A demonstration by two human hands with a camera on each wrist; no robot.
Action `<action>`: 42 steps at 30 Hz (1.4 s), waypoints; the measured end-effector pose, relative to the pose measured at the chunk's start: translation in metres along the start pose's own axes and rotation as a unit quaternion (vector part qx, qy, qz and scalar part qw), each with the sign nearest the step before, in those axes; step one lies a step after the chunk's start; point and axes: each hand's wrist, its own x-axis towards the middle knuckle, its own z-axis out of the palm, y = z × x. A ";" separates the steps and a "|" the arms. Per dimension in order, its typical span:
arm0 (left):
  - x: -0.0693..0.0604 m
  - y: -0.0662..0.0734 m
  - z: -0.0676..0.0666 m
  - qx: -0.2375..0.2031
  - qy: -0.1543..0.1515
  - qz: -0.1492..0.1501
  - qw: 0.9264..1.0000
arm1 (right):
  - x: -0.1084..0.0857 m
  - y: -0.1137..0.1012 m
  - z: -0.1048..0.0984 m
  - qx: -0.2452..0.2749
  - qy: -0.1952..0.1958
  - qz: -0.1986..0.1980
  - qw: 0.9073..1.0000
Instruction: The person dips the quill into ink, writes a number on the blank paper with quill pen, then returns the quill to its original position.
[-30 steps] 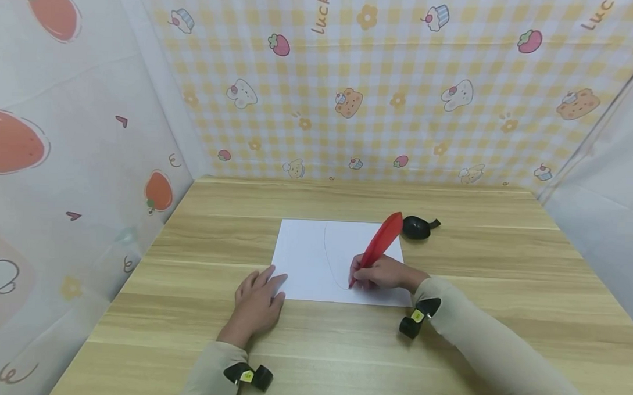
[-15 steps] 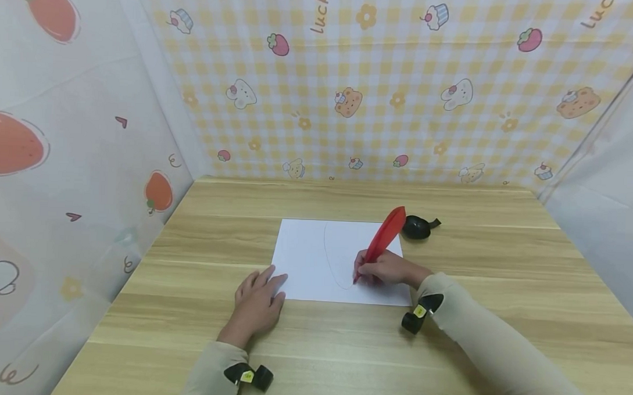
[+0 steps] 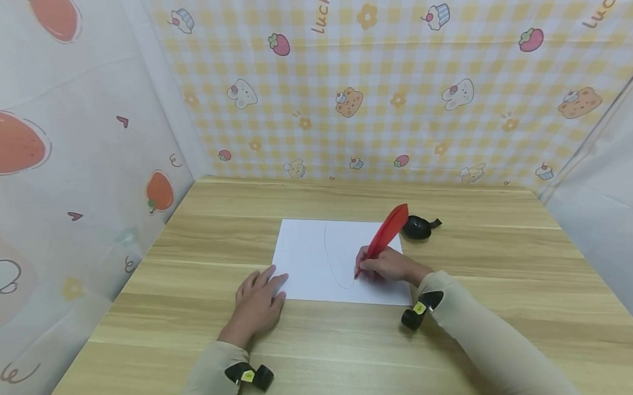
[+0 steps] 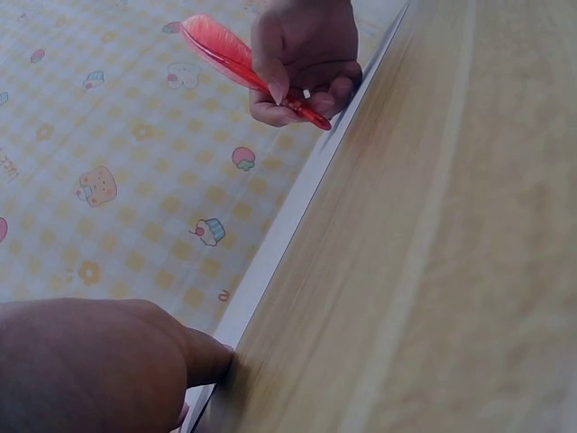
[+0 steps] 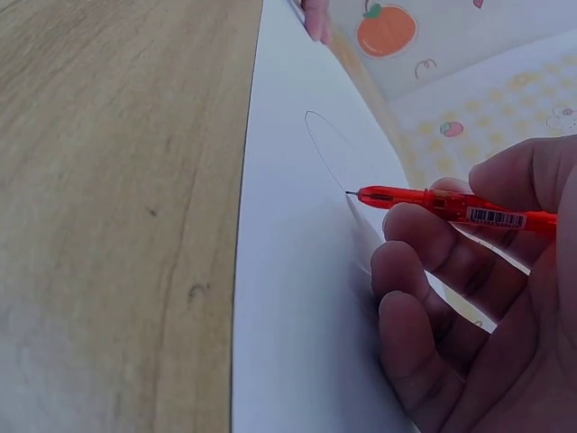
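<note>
A red feather pen [image 3: 388, 230] leans in my right hand [image 3: 390, 265], pinched between thumb and fingers. In the right wrist view the pen's red barrel [image 5: 397, 198] bears a barcode label, and its thin tip meets the paper at the end of a fine line. White paper [image 3: 304, 252] lies flat on the table, carrying a thin curve that runs down from its top edge and turns up at the pen tip. My left hand [image 3: 259, 303] rests with fingers spread on the paper's lower left corner and the table beside it.
A black rounded object [image 3: 417, 228] with a short tail sits just beyond the paper's upper right corner. The wooden table [image 3: 342, 355] ends at a yellow checked cloth [image 3: 371, 129] behind. A white patterned cloth [image 3: 87, 172] hangs at the left.
My right hand and the feather pen have moved slightly up and to the right, and the drawn line has grown a little along its upturned end. My left hand stays put.
</note>
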 end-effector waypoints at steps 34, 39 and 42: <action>0.000 0.002 -0.002 -0.003 0.001 0.003 1.000 | 0.017 0.007 -0.006 0.011 0.052 0.021 0.998; 0.000 0.002 -0.002 -0.003 0.001 0.003 1.000 | 0.019 0.007 -0.005 0.018 0.065 0.025 0.997; 0.000 0.002 -0.002 -0.005 0.002 0.002 1.000 | 0.021 0.006 -0.005 0.021 0.072 0.026 0.997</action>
